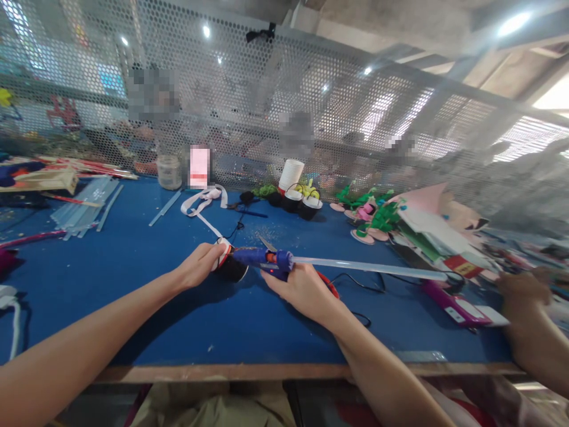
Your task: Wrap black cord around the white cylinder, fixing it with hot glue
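Note:
In my right hand (pixel 300 287) is a blue glue gun (pixel 258 257), its nozzle pointing left. A long clear glue stick (pixel 368 267) juts from its back end toward the right. My left hand (pixel 205 264) grips a small black cup (pixel 233 270) with a white and red rim, tilted on its side. The nozzle meets the cup near its rim; whether it touches I cannot tell. A white ribbon (pixel 207 224) runs from the cup to a loose coil behind it. Scissors (pixel 267 243) lie partly hidden behind the gun.
Glue sticks (pixel 86 204) lie at the left. Along the back stand a jar (pixel 169 172), stacked white cups (pixel 291 174) and black cups (pixel 310 207). Green craft pieces (pixel 382 219) and a purple power strip (pixel 460 305) are at the right, near another person's arm (pixel 528 326).

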Demonstrator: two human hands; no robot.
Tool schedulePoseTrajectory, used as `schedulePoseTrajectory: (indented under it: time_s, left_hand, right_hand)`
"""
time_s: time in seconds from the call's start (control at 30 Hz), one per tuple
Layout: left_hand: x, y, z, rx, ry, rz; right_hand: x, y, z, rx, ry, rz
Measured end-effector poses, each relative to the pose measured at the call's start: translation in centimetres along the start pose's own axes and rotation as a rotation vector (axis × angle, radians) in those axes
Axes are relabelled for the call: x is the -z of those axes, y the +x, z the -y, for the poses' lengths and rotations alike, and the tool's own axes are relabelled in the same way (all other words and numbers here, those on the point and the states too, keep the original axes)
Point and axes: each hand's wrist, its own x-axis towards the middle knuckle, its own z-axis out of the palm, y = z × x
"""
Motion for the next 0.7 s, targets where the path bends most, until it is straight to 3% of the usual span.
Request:
schedulePoseTrajectory:
  time_s: [0.27,0.7]
  left_hand:
    - [0.1,0.01,0.08,-0.023,0.006,0.011]
    - [0.29,-0.06,0.22,-0.057,0.045,0.055]
  right_hand:
    - [0.21,0.03,0.08,0.032,0.065,0.018]
    - [0.72,0.24,0.34,-0.204,0.243,0.076]
